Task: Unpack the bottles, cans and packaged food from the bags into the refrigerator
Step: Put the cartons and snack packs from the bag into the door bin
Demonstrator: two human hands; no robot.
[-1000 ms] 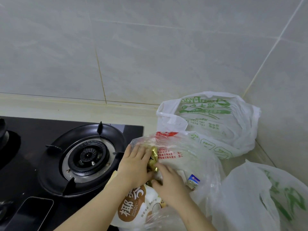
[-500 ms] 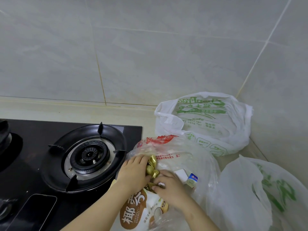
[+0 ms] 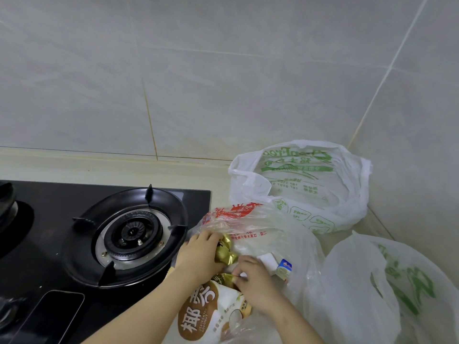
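The left hand (image 3: 198,256) has its fingers curled over a crumpled twist of gold foil (image 3: 225,252), gripping it at the mouth of a clear bag (image 3: 263,234). The right hand (image 3: 254,285), just beside it and nearly touching, pinches the gold top edge of a pouch (image 3: 206,312) between thumb and fingertips. The foil may be the pouch's own gathered top; the creases hide the join. The pouch lies under both wrists, glossy, white and brown, with big printed characters and rounded sides. Just past the right fingertips, inside the thin, wrinkled, red-printed clear bag, sit a small white block (image 3: 268,260) and a little blue-and-white carton (image 3: 285,268). Beyond the hands a soft white bag (image 3: 300,187) with green print slumps open in the tiled corner. Another such bag (image 3: 372,294) bulges to the right of the right hand. Left of the left hand is a round black burner (image 3: 129,234) with a metal ring on a glossy black hob (image 3: 44,199). A dark flat phone (image 3: 49,315) lies nearer the person.
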